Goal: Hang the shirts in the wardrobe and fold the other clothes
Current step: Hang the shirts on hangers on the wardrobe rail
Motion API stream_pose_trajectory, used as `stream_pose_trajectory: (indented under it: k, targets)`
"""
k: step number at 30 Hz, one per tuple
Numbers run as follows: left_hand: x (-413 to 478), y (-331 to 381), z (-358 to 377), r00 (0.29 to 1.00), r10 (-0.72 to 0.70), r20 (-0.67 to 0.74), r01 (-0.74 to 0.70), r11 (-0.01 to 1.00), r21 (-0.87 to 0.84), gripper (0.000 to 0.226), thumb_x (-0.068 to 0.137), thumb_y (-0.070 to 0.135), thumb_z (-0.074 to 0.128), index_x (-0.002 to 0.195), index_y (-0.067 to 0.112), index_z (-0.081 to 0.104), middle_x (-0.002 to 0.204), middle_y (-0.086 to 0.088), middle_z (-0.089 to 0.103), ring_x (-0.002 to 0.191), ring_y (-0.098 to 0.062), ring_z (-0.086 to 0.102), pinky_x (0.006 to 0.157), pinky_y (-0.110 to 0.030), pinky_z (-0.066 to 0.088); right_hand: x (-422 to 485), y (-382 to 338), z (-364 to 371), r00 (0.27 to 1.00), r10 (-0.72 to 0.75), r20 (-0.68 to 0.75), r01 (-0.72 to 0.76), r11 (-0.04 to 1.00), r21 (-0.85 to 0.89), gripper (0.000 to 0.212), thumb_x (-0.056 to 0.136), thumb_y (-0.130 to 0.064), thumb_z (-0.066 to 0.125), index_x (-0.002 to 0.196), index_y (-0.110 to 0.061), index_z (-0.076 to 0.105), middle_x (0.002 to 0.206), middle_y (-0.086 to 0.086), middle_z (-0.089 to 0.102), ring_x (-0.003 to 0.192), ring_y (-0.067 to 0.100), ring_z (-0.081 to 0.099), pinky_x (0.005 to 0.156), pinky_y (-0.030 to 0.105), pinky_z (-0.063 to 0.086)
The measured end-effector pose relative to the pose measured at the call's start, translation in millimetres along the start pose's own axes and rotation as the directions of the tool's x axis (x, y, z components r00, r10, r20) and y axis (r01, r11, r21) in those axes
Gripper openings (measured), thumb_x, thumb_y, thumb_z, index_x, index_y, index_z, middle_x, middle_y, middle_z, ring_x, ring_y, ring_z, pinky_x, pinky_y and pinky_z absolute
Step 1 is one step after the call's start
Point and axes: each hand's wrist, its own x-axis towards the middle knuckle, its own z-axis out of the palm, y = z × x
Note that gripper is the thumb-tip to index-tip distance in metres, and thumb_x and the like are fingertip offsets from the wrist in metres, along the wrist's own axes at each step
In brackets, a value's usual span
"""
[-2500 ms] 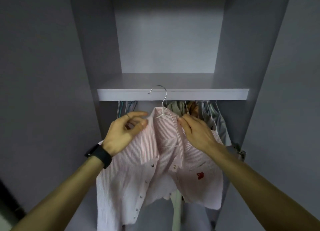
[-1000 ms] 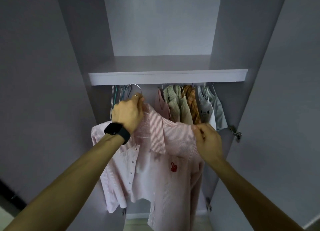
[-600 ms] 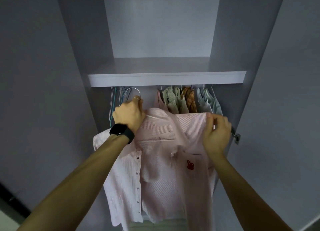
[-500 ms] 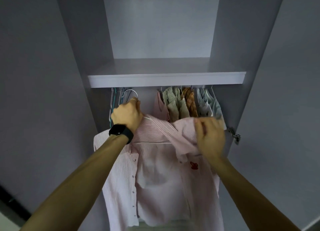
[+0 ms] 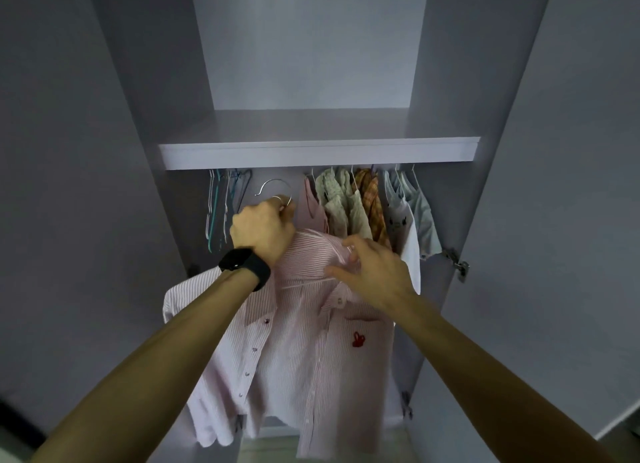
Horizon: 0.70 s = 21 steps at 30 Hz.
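Fingers (image 5: 285, 212) of the left hand (image 5: 261, 232) clench the neck of the wire hanger (image 5: 275, 180), its hook open toward frame left just under the shelf (image 5: 318, 152). Right hand (image 5: 375, 272) fingers seem to pinch the collar of the pink striped shirt (image 5: 311, 358), which hangs at frame centre, long axis vertical, collar up, hem down, front toward the camera.

A home bedroom: an open grey wardrobe (image 5: 450, 81), hung clothes (image 5: 363, 209) (tops, mostly) below its shelf (image 5: 318, 150).
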Motion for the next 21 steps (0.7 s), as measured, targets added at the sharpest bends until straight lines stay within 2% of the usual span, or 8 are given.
stream_pose_trajectory:
  k: [3,5,7,11,15,17,19,21]
  targets:
    - [1,-4,-3,0.996,0.091,0.01,-0.09,0.995,-0.047,0.026,0.099,0.047,0.048,0.104,0.031,0.069,0.083,0.005,0.075,0.083,-0.029,0.07,0.071,-0.041,0.058,12,0,5,0.996,-0.006,-0.087,-0.004,0.994,-0.114,0.029,0.097,-0.039,0.056,0.115,-0.016,0.052,0.097,0.006,0.07,0.086,0.032,0.067,0.068,0.039,0.052]
    - [-3,-8,-6,0.976,0.203,0.079,-0.197,0.978,-0.072,0.021,0.1,0.043,0.05,0.103,0.031,0.068,0.084,0.009,0.075,0.084,-0.023,0.071,0.072,-0.04,0.057,19,-3,3,0.995,0.039,-0.093,-0.042,0.998,-0.035,0.019,0.098,-0.024,0.052,0.112,-0.012,0.055,0.09,0.013,0.071,0.083,0.038,0.067,0.067,0.039,0.049]
    - [-9,-13,-7,0.943,0.286,0.169,-0.276,0.958,-0.083,0.018,0.1,0.041,0.052,0.101,0.03,0.067,0.086,0.009,0.074,0.085,-0.022,0.071,0.073,-0.039,0.057,27,-7,-1,0.991,0.1,-0.088,-0.098,0.995,0.027,0.019,0.097,-0.021,0.052,0.111,-0.011,0.059,0.09,0.016,0.071,0.084,0.04,0.067,0.069,0.039,0.049]
    - [-21,-25,-5,0.93,0.282,0.237,-0.3,0.953,0.042,0.022,0.102,0.048,0.044,0.103,0.03,0.056,0.088,0.002,0.071,0.081,-0.029,0.068,0.069,-0.041,0.055,26,-24,-3,0.99,0.118,-0.082,-0.116,0.993,0.036,0.019,0.097,-0.02,0.053,0.108,-0.005,0.059,0.09,0.017,0.07,0.084,0.037,0.065,0.067,0.032,0.041]
    - [-32,-18,4,0.939,0.284,0.194,-0.311,0.943,0.121,0.027,0.103,0.05,0.035,0.113,0.029,0.049,0.092,-0.003,0.072,0.083,-0.039,0.067,0.068,-0.039,0.051,18,-53,-3,0.986,0.094,-0.138,-0.069,0.983,0.17,0.009,0.095,-0.021,0.057,0.097,-0.012,0.057,0.08,0.007,0.069,0.073,0.026,0.062,0.063,0.031,0.047]
    - [-31,-16,4,0.957,0.245,0.158,-0.265,0.957,0.12,0.027,0.103,0.047,0.038,0.118,0.028,0.05,0.094,-0.005,0.072,0.084,-0.041,0.066,0.067,-0.039,0.045,14,-56,0,0.999,0.026,0.021,-0.028,0.989,0.147,0.014,0.094,-0.032,0.061,0.088,-0.02,0.056,0.075,0.003,0.067,0.074,0.026,0.065,0.066,0.036,0.053]
    - [-25,-20,0,0.966,0.218,0.141,-0.235,0.964,0.121,0.026,0.103,0.045,0.039,0.116,0.026,0.052,0.09,-0.007,0.072,0.083,-0.042,0.065,0.065,-0.039,0.041,8,-43,-1,0.965,0.049,0.256,-0.062,0.997,0.041,0.034,0.091,-0.059,0.056,0.079,-0.027,0.057,0.072,-0.005,0.065,0.073,0.019,0.065,0.067,0.034,0.053]
    - [-20,-26,-6,0.969,0.209,0.13,-0.224,0.967,0.118,0.028,0.103,0.047,0.04,0.114,0.025,0.054,0.087,-0.008,0.071,0.081,-0.042,0.066,0.065,-0.039,0.044,6,-25,-10,0.962,0.106,0.25,-0.116,0.993,0.025,0.049,0.088,-0.073,0.049,0.075,-0.028,0.062,0.07,-0.009,0.066,0.071,0.013,0.065,0.068,0.032,0.054]
